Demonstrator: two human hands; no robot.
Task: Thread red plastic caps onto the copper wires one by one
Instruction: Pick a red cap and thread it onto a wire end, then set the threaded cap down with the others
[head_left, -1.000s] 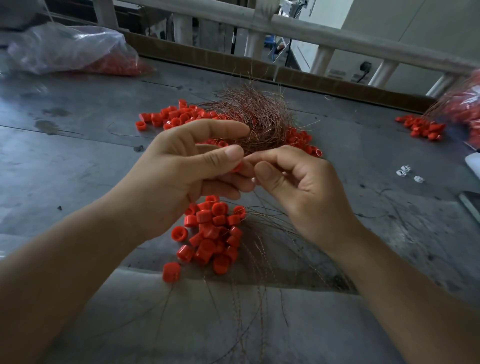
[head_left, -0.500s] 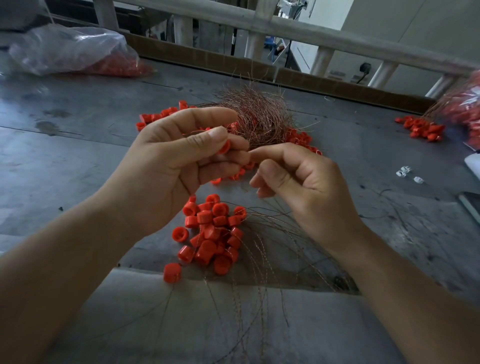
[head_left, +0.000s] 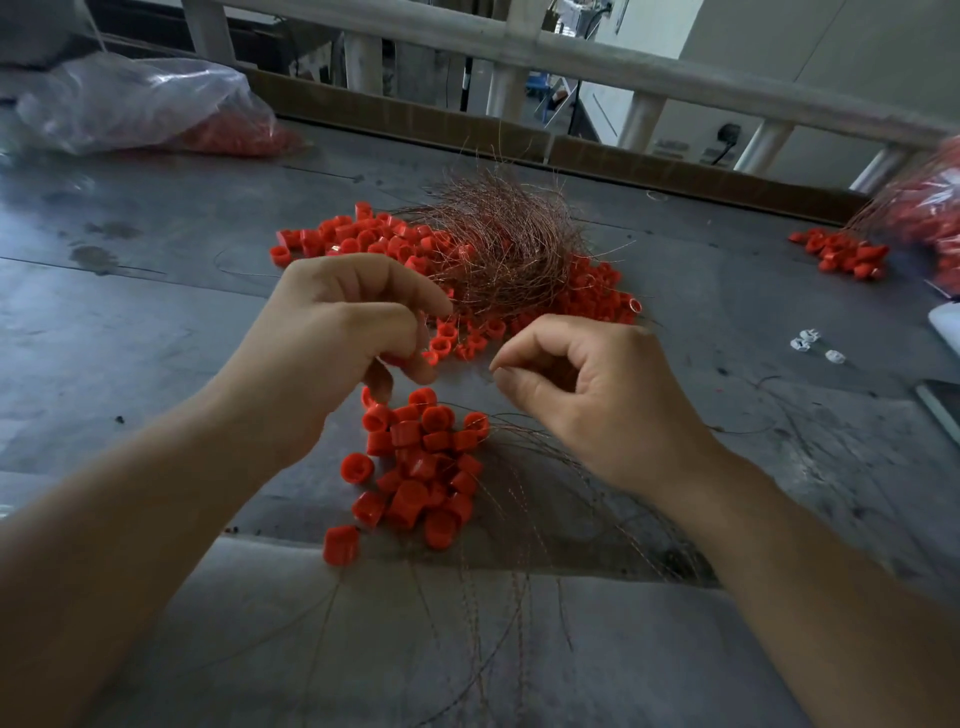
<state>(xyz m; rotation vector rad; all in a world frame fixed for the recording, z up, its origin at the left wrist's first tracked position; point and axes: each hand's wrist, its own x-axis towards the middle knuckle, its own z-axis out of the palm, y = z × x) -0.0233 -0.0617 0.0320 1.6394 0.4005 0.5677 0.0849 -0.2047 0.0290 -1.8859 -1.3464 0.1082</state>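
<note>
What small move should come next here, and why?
Probably bring the right hand, which pinches a thin copper wire, leftward to the red cap pinched by the left hand. The hands are apart, and that cap looks unthreaded.

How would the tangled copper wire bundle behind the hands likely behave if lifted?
The copper wire bundle looks floppy and springy: thin strands arc loosely. It is probably light, and likely to snag the red caps lying against it.

Grey table (head_left: 130, 322), red caps (head_left: 421, 467), copper wires (head_left: 498, 249)
</note>
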